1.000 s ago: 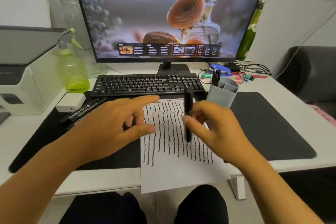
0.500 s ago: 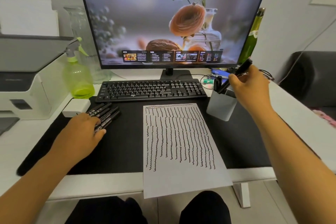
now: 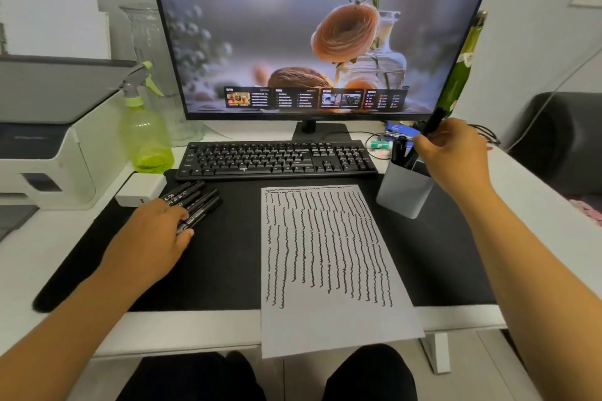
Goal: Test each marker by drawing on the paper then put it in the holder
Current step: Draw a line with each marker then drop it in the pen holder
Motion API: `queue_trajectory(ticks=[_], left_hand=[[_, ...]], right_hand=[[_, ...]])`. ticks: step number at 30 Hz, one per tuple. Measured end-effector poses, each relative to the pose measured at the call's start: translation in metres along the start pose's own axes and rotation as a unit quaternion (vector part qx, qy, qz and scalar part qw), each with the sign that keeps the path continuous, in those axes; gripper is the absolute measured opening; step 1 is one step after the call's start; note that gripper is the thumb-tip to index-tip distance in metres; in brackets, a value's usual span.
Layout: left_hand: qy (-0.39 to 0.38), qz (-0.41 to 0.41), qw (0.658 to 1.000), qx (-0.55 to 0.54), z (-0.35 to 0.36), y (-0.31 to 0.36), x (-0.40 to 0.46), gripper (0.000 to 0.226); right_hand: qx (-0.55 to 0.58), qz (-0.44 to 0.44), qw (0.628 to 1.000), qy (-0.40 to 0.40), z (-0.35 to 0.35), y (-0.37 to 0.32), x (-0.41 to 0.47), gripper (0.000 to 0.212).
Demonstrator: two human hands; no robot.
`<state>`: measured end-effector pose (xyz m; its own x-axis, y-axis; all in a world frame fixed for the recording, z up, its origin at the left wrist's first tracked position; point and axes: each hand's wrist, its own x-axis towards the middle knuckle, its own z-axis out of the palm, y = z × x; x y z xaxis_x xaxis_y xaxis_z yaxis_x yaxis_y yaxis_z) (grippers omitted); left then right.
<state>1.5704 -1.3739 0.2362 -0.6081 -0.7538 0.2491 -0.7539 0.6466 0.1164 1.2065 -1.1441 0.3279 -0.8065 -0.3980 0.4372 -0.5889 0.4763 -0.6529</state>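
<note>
Head view: monitor [image 3: 325, 26] clock reads 18:00. Right hand [image 3: 456, 153] pinches black marker [image 3: 431, 125], tilted, tip inside grey holder [image 3: 402, 192]. Left hand [image 3: 156, 238] fingers rest on loose black markers [image 3: 198, 202], white print unreadable. Paper [image 3: 325, 254] carries wavy black lines.

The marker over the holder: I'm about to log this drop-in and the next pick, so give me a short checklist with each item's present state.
1. Marker gripped by the right hand: ok.
2. Marker's lower end inside the grey holder: ok, it reaches in beside another marker standing there.
3. Marker capped: cannot tell.
4. Holder upright on the black mat: ok.
5. Left hand on the untested markers: ok, fingers touch the pile; none lifted yet.
6. Blank space on the paper for another test line: ok, lower part is unmarked.
</note>
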Motion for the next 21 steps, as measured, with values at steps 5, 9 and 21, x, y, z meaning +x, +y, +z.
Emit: queue_trajectory(ticks=[5, 9, 21], left_hand=[[0.008, 0.006, 1.0, 0.016, 0.004, 0.001, 0.002, 0.036], [0.007, 0.0, 1.0, 0.012, 0.007, 0.003, 0.003, 0.032], [0.001, -0.02, 0.987, -0.16, -0.001, 0.018, -0.002, 0.013]], right_hand=[[-0.104, 0.001, 0.99, -0.099, 0.01, 0.004, -0.002, 0.022], [-0.184, 0.014, 0.978, -0.093, 0.018, 0.009, -0.008, 0.037], [-0.092, -0.037, 0.993, 0.065, 0.01, 0.001, -0.038, 0.039]])
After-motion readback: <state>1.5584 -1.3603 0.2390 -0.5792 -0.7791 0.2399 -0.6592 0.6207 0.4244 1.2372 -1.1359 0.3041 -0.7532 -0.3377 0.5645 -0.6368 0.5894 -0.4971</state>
